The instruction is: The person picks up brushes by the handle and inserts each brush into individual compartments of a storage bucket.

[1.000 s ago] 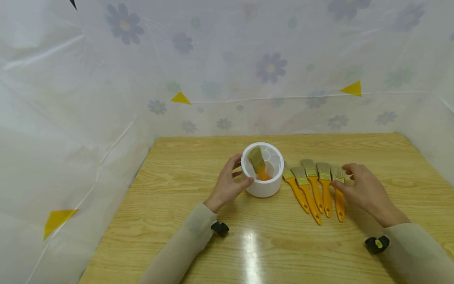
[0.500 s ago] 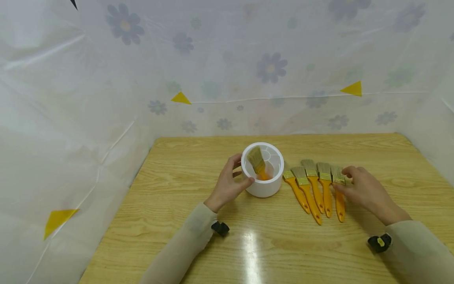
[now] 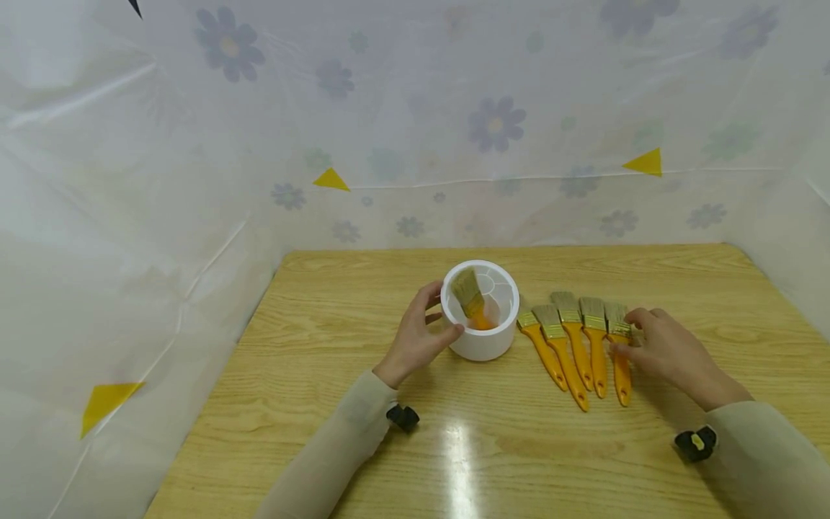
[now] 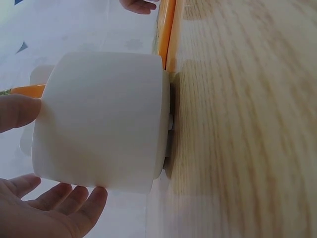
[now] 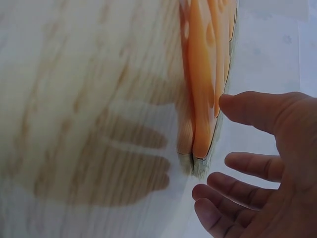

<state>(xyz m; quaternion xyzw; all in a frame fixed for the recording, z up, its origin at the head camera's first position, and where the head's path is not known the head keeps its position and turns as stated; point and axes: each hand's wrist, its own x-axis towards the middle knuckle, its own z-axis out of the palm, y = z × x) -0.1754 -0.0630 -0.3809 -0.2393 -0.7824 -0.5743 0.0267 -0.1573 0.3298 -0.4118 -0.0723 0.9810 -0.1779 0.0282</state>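
Observation:
A white round pot (image 3: 481, 347) stands upright on the wooden table, with my left hand (image 3: 418, 337) holding it from the left. The left thumb (image 4: 17, 111) lies at its rim and the fingers reach round its side. Inside leans a flat paintbrush (image 3: 467, 290), bristles up. Over the rightmost paintbrush (image 3: 621, 371) of a fanned row, my right hand (image 3: 671, 357) hovers with thumb and fingers parted on either side of its metal band. In the right wrist view the thumb (image 5: 247, 108) is right at the orange handles, while the other fingers stand apart from the brush.
Several more paintbrushes (image 3: 596, 360) lie side by side between the pot and my right hand, bristles pointing away. White plastic sheeting (image 3: 415, 130) with flowers rises behind the table (image 3: 363, 281) and along both sides.
My right hand has shifted slightly, its thumb and fingers coming nearer to the rightmost paintbrush's metal band. The left hand, pot and brushes have stayed in place.

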